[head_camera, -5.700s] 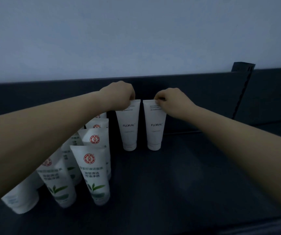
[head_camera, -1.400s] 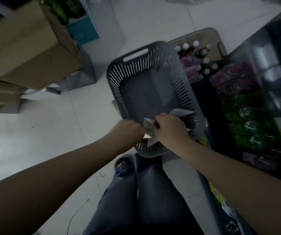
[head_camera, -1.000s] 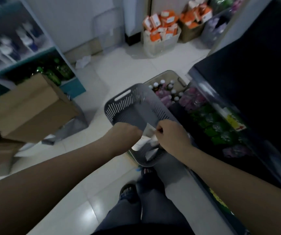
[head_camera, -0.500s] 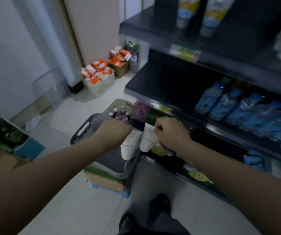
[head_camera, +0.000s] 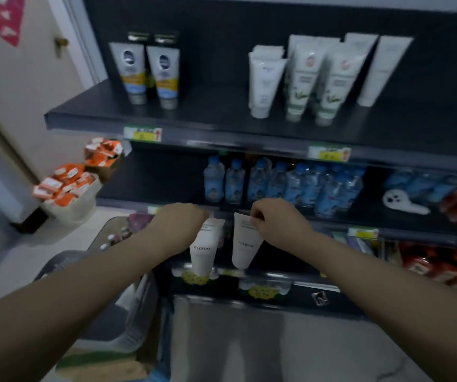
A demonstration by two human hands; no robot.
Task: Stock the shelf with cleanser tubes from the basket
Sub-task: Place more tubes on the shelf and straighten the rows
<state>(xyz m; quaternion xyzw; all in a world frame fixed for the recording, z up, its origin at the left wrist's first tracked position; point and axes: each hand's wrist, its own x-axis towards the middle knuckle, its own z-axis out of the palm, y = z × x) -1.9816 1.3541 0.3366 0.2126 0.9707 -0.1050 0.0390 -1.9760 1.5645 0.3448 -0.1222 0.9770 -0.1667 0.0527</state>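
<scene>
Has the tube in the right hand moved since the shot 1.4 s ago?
Yes. The tube pinched by the right hand has risen out of the basket, which is now below and to the left of it.

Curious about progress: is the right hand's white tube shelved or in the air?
In the air. The right hand pinches the white tube by its flat end; it hangs cap-down.

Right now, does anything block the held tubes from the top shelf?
Nothing visible does. The left hand and right hand hold the FLORAL tubes in open air below the top shelf, bare in its middle.
</scene>
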